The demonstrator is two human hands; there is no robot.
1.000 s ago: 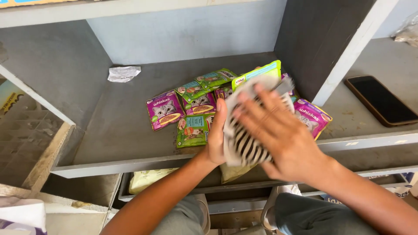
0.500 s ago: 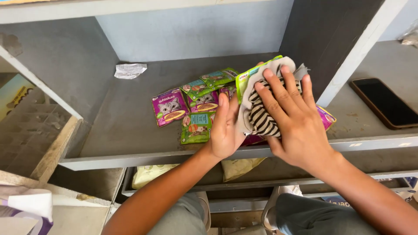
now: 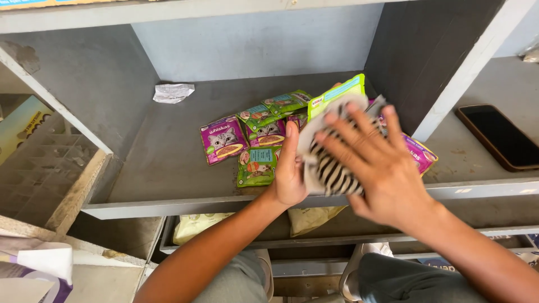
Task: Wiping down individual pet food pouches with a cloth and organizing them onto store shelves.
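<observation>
This is looking like a small shop, or its stockroom. A grey painted shelf (image 3: 168,163) is filling the view, split into open bays by plain dividers. Many small pet food pouches (image 3: 223,139), purple and green and all of one kind, are lying in a loose pile around the centre. A crumpled receipt (image 3: 173,92) is sitting at about 10 o'clock. More sealed packets (image 3: 196,224) are showing on the lower shelf at 6 o'clock, and a printed carton (image 3: 22,126) is leaning at 9 o'clock.

One head camera looks steeply down, close, into the grey shelf (image 3: 168,168).
</observation>
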